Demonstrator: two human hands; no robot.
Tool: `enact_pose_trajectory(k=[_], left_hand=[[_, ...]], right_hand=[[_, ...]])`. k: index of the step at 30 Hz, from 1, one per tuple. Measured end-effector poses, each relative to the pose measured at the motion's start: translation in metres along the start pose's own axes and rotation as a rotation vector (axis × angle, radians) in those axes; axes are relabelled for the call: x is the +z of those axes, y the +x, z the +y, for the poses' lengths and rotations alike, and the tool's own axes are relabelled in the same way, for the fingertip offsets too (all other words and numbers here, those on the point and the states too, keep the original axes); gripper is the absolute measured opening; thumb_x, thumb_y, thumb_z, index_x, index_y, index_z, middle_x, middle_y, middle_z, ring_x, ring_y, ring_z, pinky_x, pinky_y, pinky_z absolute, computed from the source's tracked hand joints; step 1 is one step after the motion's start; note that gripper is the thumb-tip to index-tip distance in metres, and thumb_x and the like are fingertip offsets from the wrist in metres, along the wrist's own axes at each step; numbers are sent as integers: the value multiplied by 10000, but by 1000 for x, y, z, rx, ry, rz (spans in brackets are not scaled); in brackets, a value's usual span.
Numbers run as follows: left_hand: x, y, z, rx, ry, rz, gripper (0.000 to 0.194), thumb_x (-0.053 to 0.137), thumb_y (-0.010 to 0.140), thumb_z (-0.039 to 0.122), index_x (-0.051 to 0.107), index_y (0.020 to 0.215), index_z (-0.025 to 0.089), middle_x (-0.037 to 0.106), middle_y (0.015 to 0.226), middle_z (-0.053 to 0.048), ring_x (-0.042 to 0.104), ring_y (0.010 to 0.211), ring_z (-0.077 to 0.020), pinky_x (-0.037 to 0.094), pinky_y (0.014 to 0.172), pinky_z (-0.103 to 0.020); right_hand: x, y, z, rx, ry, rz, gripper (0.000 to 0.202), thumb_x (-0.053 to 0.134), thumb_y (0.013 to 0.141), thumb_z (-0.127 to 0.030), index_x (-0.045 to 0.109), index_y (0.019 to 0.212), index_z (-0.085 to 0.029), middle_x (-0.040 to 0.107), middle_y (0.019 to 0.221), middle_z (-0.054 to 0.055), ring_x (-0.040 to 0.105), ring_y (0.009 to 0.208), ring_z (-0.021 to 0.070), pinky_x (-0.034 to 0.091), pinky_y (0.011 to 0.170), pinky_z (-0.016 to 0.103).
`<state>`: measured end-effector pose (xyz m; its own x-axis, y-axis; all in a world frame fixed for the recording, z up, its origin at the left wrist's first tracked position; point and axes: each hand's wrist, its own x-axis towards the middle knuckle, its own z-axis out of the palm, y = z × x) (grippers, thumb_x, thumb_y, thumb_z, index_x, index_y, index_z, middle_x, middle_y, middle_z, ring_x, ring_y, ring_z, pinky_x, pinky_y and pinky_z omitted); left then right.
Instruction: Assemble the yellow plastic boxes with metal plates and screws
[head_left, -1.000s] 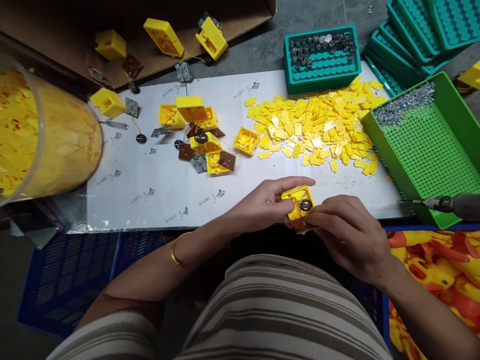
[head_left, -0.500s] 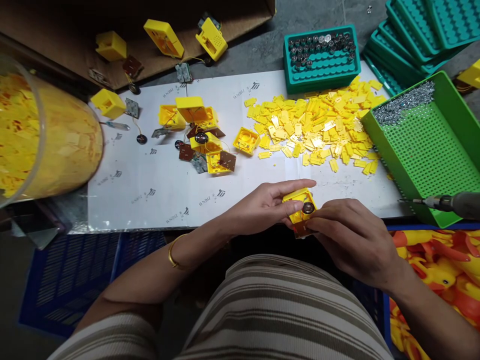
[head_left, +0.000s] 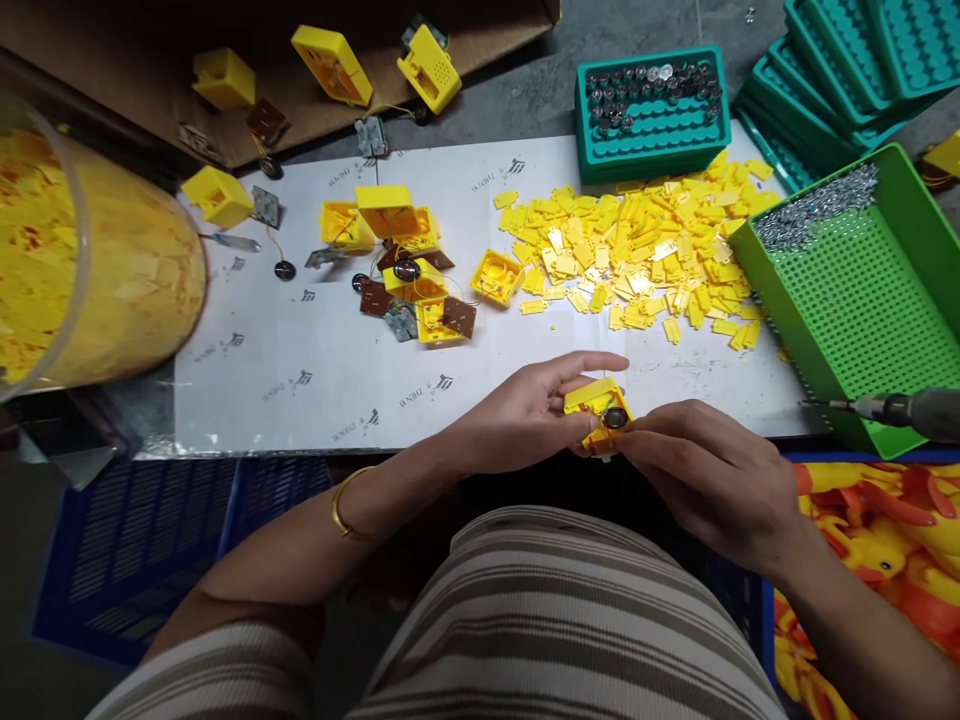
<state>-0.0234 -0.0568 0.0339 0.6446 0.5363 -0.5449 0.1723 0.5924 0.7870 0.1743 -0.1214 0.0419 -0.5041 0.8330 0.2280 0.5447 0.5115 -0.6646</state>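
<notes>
Over the edge of the table [head_left: 352, 350], the left hand [head_left: 536, 415] grips an open yellow case [head_left: 585, 396] with a dark disc [head_left: 615, 417]; the right hand [head_left: 720, 475] bunches its fingertips at the rim (whether pinching, I cannot tell). A green basket [head_left: 840, 330] holds silvery bits [head_left: 817, 208], a teal tray [head_left: 654, 160] metal pieces [head_left: 654, 73], a clear tub [head_left: 146, 270] yellow chips [head_left: 34, 260].

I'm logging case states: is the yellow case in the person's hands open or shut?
Open: the yellow case in the left hand shows its interior, with a dark round disc visible.
</notes>
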Motion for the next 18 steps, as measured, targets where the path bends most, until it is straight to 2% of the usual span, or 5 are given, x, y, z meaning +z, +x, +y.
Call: enact_pose_trajectory(k=[4, 10, 13, 18], left_hand=[[2, 2, -2, -20, -67, -18, 431, 625, 768, 189, 508, 1183, 172, 651, 952, -47, 606, 741, -111, 498, 670, -224], [-4, 1, -2, -8, -115, -73, 481, 569, 784, 167, 538, 1264, 179, 610, 1069, -59, 577, 777, -114, 513, 675, -232], [-6, 1, -2, -30, -124, -92, 536, 530, 780, 157, 519, 1315, 188, 628, 1059, -56, 580, 741, -110, 510, 698, -252], [-6, 2, -7, -31, -132, -76, 595, 508, 755, 142, 488, 1349, 162, 642, 996, -50, 585, 675, -97, 505, 700, -258]], right_hand=[[0, -3, 0, 53, -41, 40, 347, 558, 876, -106, 572, 1201, -230, 654, 1032, 76, 650, 866, 143, 548, 709, 237], [-1, 1, 3, 77, -64, 38, 330, 567, 871, -91, 575, 1177, -214, 676, 976, 54, 661, 823, 124, 541, 697, 196], [-1, 4, 4, 75, -32, 33, 275, 568, 869, -83, 594, 1115, -202, 676, 963, 52, 660, 833, 119, 538, 723, 191], [-2, 6, 5, 101, 22, 29, 290, 560, 873, -76, 586, 1139, -191, 666, 989, 60, 654, 887, 124, 534, 775, 210]])
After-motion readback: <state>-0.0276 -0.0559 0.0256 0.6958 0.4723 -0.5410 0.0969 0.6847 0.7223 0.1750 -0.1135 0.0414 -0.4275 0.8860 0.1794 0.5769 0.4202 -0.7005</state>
